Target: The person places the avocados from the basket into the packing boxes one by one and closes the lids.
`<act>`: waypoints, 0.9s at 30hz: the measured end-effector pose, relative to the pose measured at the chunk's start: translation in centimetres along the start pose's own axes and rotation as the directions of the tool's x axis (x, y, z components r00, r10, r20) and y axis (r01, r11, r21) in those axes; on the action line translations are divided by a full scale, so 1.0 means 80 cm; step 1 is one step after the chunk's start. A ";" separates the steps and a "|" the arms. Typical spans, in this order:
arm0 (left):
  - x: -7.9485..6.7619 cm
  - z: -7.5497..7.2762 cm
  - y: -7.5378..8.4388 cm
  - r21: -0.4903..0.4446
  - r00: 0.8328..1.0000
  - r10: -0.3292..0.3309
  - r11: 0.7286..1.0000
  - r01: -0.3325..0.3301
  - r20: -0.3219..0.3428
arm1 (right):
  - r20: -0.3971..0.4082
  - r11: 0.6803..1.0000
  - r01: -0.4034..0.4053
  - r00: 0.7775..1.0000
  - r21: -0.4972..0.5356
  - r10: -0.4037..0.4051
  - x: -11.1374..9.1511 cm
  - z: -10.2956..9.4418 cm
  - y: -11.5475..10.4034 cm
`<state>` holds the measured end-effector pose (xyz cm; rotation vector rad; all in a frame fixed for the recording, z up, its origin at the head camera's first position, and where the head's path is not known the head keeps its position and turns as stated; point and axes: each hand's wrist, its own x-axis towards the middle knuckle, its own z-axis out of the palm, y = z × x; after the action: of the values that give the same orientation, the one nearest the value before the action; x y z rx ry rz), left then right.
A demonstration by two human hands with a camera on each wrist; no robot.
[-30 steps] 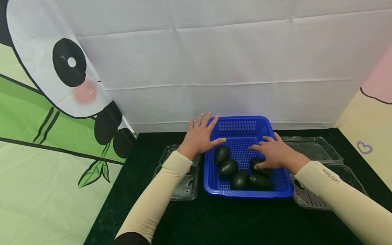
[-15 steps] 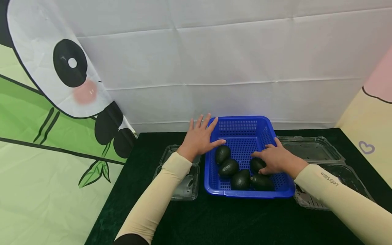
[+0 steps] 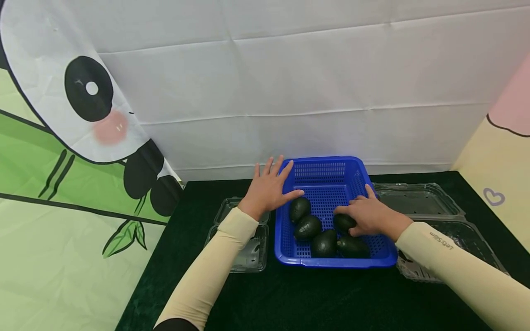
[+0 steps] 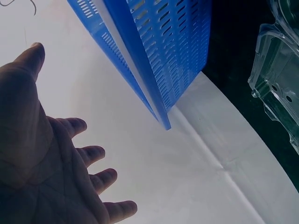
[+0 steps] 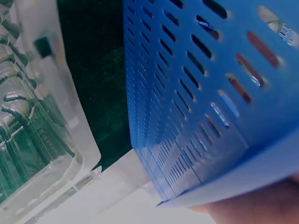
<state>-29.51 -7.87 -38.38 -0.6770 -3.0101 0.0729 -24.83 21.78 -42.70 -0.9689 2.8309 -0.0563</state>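
Observation:
A blue slotted plastic basket [image 3: 334, 263] holds several dark green avocados [image 3: 308, 228]. Inside its right side, my right hand [image 3: 374, 215] grips one avocado [image 3: 342, 223] between thumb and fingers, its right part hidden under the hand. The right wrist view shows the basket's outer wall [image 5: 187, 88] with part of that hand [image 5: 261, 205] behind the rim; the avocado is hidden there. My left hand [image 3: 265, 191] is held over the basket's left edge, fingers spread and holding nothing. In the left wrist view its palm [image 4: 51, 154] is beside the basket's wall [image 4: 175, 42].
To the left of the basket lies a small clear clamshell box [image 3: 251, 250], its lid folded back. A larger clear clamshell [image 3: 418, 202] lies opened on the right, partly behind the right sleeve. Dark green cloth [image 3: 314, 299] covers the table, and a white sheet [image 3: 314, 92] hangs behind.
My right hand has lowered onto the right-hand avocado, closed its fingers round it and shifted it slightly left. The left hand has stayed in nearly the same place.

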 end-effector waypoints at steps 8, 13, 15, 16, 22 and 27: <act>0.000 -0.001 0.000 -0.002 1.000 -0.003 1.000 0.003 -0.006 | -0.078 0.998 0.012 0.997 -0.063 -0.017 0.002 -0.001 0.005; 0.000 -0.002 0.001 -0.008 1.000 -0.006 1.000 0.006 -0.008 | -0.189 0.996 0.019 0.981 -0.086 -0.035 -0.005 -0.015 0.011; -0.001 -0.003 0.002 -0.008 1.000 -0.004 1.000 0.004 -0.008 | -0.231 0.996 0.018 0.972 -0.091 -0.039 -0.010 -0.023 0.014; -0.001 -0.003 0.002 -0.004 1.000 -0.003 1.000 0.003 -0.007 | -0.247 0.995 0.013 0.968 -0.097 -0.037 -0.013 -0.027 0.016; -0.003 -0.006 0.004 0.003 1.000 0.001 1.000 -0.001 -0.005 | -0.326 0.995 -0.021 0.945 -0.093 -0.010 -0.034 -0.053 0.030; -0.003 -0.007 0.005 -0.004 1.000 0.003 1.000 -0.003 -0.016 | -0.385 0.995 -0.055 0.923 -0.080 0.020 -0.059 -0.071 0.042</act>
<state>-29.08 -7.63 -37.85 -0.6784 -2.9946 0.0605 -24.05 27.21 -36.79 -1.0193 3.2343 -0.1296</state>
